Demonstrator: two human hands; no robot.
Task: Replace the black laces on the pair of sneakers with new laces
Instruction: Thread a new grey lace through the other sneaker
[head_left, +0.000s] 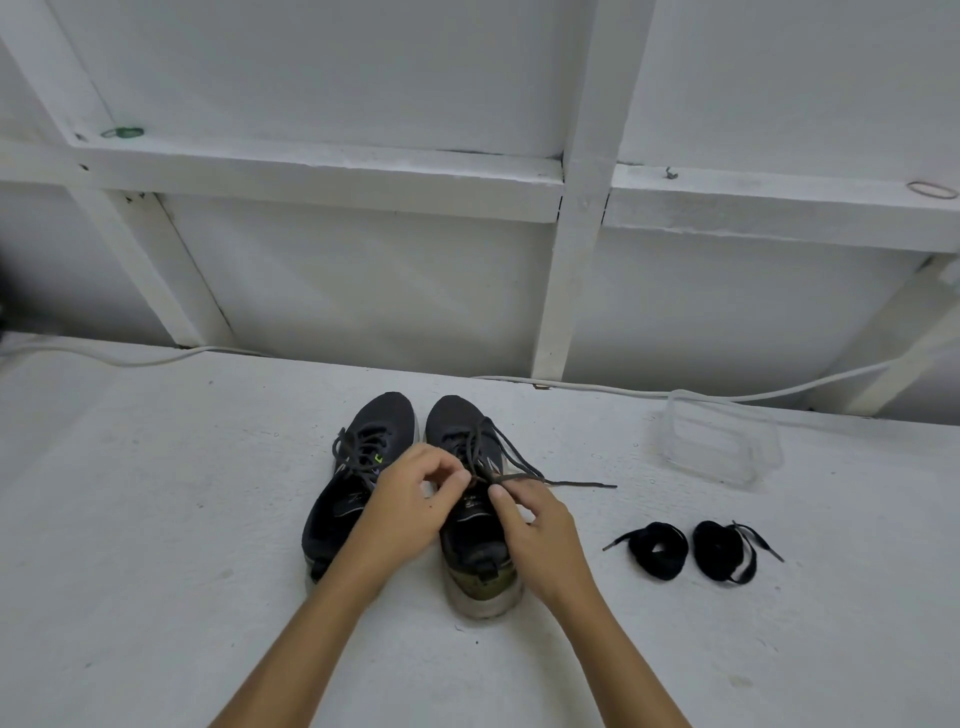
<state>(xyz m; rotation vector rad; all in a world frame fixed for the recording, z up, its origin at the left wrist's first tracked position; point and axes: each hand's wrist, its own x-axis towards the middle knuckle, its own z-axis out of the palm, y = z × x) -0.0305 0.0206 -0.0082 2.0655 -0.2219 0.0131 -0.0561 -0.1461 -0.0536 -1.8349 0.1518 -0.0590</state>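
Two bare forearms reach forward over a rough white counter (156, 545). The left hand (410, 499) and right hand (535, 525) meet over the right sneaker (470, 561), fingers curled in, each pinching the old lace (498, 457) where its bow sits above the tongue. One loose end of that lace trails off to the right and lies on the counter past the shoe. The left sneaker (358, 457) stands just beside its mate, touching or nearly so, toes pointing away, its own dark lace tied; the left wrist crosses in front of its heel and hides part of the opening.

To the right of the right hand, apart from the shoes, lie two coiled black new laces (660, 551) side by side. Farther back on the right stands a clear plastic container (719, 447). A white cable (597, 385) runs along the counter's far edge. Behind it rises a white panelled wall (363, 270) with framing battens; a green rubber band (122, 132) rests on the ledge at left and a tan band (932, 189) on the ledge at right.
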